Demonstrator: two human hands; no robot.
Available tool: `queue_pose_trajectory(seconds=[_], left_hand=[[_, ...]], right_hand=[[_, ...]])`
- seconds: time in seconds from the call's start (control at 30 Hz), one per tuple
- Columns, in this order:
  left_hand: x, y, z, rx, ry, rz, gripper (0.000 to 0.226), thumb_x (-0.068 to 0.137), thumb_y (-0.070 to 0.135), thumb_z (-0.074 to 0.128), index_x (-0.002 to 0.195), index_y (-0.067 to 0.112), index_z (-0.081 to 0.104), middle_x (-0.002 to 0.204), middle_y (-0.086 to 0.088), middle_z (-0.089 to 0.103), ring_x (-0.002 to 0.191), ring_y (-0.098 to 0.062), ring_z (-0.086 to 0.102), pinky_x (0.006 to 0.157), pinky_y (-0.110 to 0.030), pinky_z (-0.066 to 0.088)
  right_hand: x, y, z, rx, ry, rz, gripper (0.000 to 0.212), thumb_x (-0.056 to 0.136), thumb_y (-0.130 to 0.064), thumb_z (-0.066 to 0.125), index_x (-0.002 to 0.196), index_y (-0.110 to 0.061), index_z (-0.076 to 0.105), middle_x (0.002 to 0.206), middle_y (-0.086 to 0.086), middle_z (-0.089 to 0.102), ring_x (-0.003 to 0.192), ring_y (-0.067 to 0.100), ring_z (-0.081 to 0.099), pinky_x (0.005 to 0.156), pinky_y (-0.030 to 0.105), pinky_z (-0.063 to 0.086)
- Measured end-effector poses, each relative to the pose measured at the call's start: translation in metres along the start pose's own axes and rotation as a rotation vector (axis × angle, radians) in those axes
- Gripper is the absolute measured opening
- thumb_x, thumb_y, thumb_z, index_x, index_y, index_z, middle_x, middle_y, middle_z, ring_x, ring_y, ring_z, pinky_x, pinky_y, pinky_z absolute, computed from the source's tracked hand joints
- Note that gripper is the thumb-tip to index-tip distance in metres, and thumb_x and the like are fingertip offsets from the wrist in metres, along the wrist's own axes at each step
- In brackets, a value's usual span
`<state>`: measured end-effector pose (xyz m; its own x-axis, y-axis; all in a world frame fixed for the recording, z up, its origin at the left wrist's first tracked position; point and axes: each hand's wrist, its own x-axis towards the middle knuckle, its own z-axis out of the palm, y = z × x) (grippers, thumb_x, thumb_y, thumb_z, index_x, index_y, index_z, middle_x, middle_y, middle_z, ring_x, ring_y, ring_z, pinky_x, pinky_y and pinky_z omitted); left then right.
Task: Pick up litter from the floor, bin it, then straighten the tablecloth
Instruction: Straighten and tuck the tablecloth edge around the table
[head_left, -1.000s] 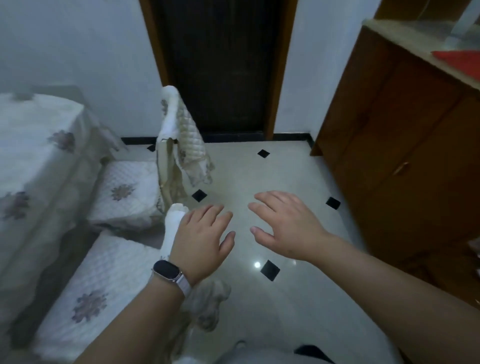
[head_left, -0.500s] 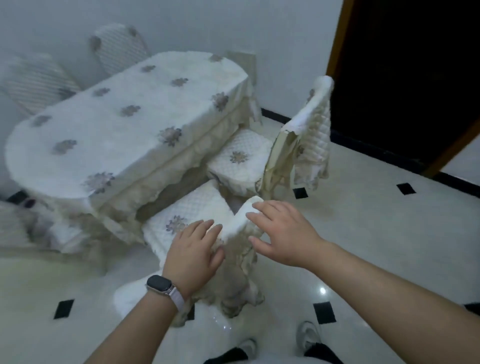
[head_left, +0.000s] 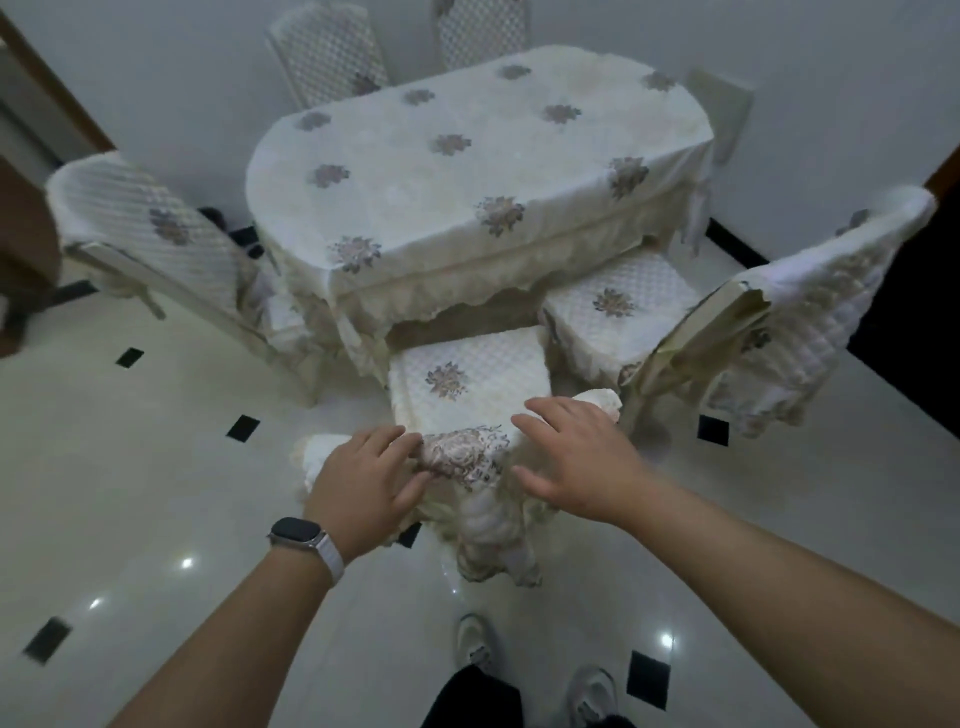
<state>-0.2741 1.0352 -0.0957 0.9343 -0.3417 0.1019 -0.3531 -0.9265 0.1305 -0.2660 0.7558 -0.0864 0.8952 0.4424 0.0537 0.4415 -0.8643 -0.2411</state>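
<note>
Head cam looks down at the tablecloth (head_left: 467, 171), draped over the oval table past the nearest chair (head_left: 467, 374). It looks soft, light and floppy, so I'd take it by the scalloped hem and tug gently. Both arms reach forward, palms down. Left hand (head_left: 363, 483) and right hand (head_left: 576, 457) have loosely spread fingers holding nothing, probably resting on the chair's top edge.

Both hands (head_left: 366, 480) (head_left: 576, 457) outstretched, palms down, fingers spread.
</note>
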Motion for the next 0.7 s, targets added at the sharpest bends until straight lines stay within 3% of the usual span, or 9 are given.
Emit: queue_pose_trajectory(seconds=[0.17, 0.37, 0.6, 0.7], left_hand=[[0.000, -0.026, 0.018, -0.016, -0.035, -0.033, 0.065, 0.085, 0.064, 0.043, 0.126, 0.016, 0.060, 0.122, -0.004, 0.063, 0.110, -0.024, 0.058, 0.089, -0.040, 0.050], [0.008, -0.052, 0.036, -0.071, -0.019, -0.039, 0.069, 0.080, 0.072, 0.043, 0.121, 0.020, 0.061, 0.115, 0.000, 0.066, 0.103, -0.024, 0.060, 0.087, -0.040, 0.047], [0.022, -0.074, 0.054, -0.172, 0.096, 0.119, 0.067, 0.080, 0.078, 0.045, 0.102, 0.019, 0.066, 0.088, 0.001, 0.068, 0.078, -0.023, 0.062, 0.069, -0.034, 0.046], [0.028, -0.080, 0.057, -0.184, 0.143, 0.165, 0.069, 0.078, 0.082, 0.044, 0.091, 0.018, 0.068, 0.078, 0.001, 0.067, 0.068, -0.023, 0.061, 0.060, -0.032, 0.044]], right_hand=[[0.013, 0.000, 0.020, -0.050, -0.029, -0.026, 0.065, 0.078, -0.063, 0.059, 0.126, -0.020, 0.054, 0.127, 0.003, 0.055, 0.118, 0.025, 0.051, 0.101, 0.039, 0.039], [0.035, -0.002, 0.038, -0.063, -0.059, -0.011, 0.067, 0.074, -0.064, 0.057, 0.124, -0.019, 0.055, 0.119, 0.000, 0.059, 0.111, 0.024, 0.054, 0.098, 0.039, 0.040], [0.050, 0.006, 0.045, -0.058, -0.028, -0.029, 0.060, 0.072, -0.062, 0.054, 0.107, -0.014, 0.065, 0.096, 0.003, 0.065, 0.089, 0.027, 0.061, 0.084, 0.039, 0.046], [0.056, 0.009, 0.045, -0.056, 0.015, -0.056, 0.049, 0.068, -0.052, 0.070, 0.092, -0.008, 0.067, 0.081, 0.007, 0.065, 0.073, 0.030, 0.062, 0.068, 0.038, 0.049]])
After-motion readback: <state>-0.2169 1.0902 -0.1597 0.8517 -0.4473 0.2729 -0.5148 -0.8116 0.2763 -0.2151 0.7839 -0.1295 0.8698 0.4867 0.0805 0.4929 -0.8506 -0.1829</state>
